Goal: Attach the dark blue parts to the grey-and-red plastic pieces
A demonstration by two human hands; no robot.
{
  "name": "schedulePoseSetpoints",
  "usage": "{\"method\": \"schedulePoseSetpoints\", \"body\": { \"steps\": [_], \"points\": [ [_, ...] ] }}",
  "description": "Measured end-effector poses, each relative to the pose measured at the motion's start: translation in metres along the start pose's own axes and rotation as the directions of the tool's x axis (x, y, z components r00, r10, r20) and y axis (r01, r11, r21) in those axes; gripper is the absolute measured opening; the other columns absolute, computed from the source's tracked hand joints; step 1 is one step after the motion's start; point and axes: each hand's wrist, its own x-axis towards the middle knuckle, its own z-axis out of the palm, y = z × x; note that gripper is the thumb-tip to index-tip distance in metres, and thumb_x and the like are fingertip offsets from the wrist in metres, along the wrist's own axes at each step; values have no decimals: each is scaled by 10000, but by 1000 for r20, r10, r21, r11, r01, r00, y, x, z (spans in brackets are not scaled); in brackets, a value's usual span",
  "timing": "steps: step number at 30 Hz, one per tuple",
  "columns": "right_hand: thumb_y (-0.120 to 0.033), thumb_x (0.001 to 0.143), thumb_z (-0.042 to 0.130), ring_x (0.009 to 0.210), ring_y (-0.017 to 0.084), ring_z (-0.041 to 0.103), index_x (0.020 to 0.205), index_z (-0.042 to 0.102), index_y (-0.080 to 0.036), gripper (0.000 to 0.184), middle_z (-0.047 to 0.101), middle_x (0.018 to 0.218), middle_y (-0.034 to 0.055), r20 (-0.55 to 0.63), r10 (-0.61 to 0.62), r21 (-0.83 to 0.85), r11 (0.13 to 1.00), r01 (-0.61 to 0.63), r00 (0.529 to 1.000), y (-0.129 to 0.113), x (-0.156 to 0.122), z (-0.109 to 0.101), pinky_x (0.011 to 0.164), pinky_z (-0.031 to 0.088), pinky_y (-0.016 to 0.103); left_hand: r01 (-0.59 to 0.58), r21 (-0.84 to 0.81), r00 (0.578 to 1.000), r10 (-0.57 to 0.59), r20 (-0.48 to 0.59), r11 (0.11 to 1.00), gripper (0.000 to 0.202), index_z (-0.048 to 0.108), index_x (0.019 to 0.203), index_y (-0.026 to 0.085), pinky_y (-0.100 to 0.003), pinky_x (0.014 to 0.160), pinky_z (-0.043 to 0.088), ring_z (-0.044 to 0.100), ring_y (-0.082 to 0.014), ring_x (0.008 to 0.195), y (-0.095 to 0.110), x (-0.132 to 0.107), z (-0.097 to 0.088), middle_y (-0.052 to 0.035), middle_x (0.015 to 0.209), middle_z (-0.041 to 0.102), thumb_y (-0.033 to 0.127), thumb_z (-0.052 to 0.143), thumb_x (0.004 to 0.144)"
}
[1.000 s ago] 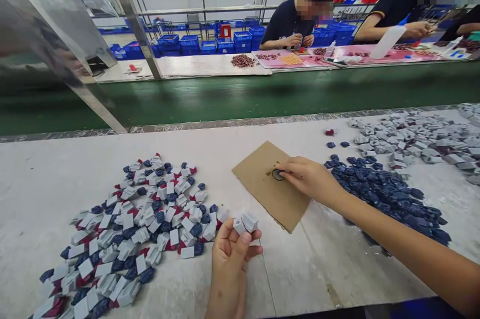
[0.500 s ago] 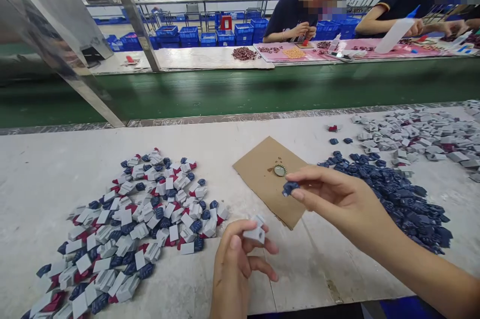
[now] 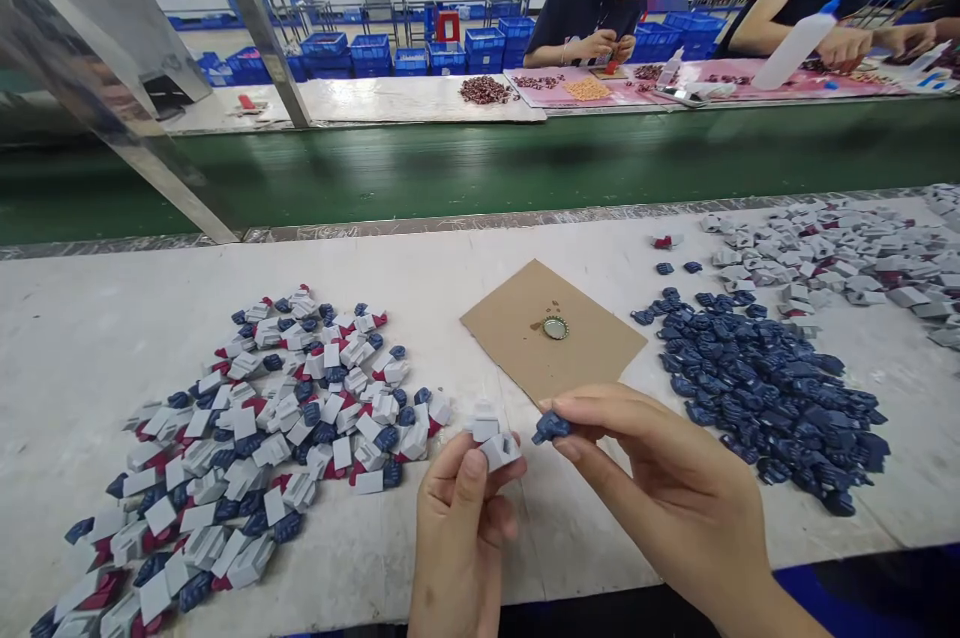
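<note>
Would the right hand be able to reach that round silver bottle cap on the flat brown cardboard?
Probably yes: nothing covers the round silver bottle cap and the right hand is near, though that hand pinches a small, lumpy dark-blue piece.

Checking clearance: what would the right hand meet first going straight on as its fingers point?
Likely the grey piece in the left hand, blue piece leading; the gap's depth is unclear.

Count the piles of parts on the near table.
3: mixed pile at left, dark blue pile right of the cardboard, grey pile beyond it, running out of view.
</note>
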Motion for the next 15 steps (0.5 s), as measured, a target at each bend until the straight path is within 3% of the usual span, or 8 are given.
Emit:
{"method": "schedulePoseSetpoints", "body": {
  "steps": [4,15],
  "points": [
    [-12,753,587,860,156,644,1026,603,-252,364,676,911,24,55,-118,-36,992,120,991,-5,6,0,716,557,252,19,3,1000,-19,4,1000,304,706,651,158,-72,310,352,523,-43,427,2,-4,3,16,547,634,358,842,466],
    [9,767,546,846,152,659,1076,594,-243,402,688,933,39,185,-263,-100,953,284,947,-6,7,-8,685,564,228,84,-22,996,-85,-29,996,291,708,645,160,-92,354,402,538,-57,413,6,-8,4,22,477,608,324,852,453]
  ]
}}
